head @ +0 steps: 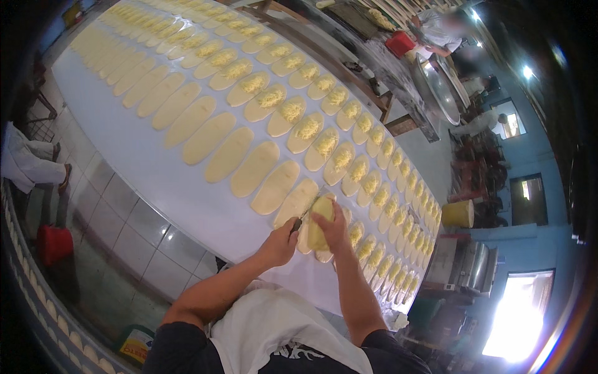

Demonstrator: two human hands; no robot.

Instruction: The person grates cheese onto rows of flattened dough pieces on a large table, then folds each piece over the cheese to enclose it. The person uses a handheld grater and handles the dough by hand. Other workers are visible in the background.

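Observation:
My left hand [280, 243] is closed on the dark handle of a grater or similar metal tool, whose thin blade rises beside a pale yellow block, likely cheese [320, 224]. My right hand [332, 226] holds that block against the tool. Both hands are over flat oval dough pieces laid in rows on a long white table [177, 205]. The dough pieces nearest on the left, such as one oval [275, 187], are bare. Farther across and to the right, the ovals carry heaps of yellow shreds [342, 159]. The hands partly hide the dough below them.
A person in white [439, 32] works at a far bench by a red container [400, 44]. Another person's white-clothed legs [42, 156] are at the left. A red bucket [55, 244] stands on the floor, and a yellow bucket [458, 213] is beyond the table. Trays of dough line the lower left.

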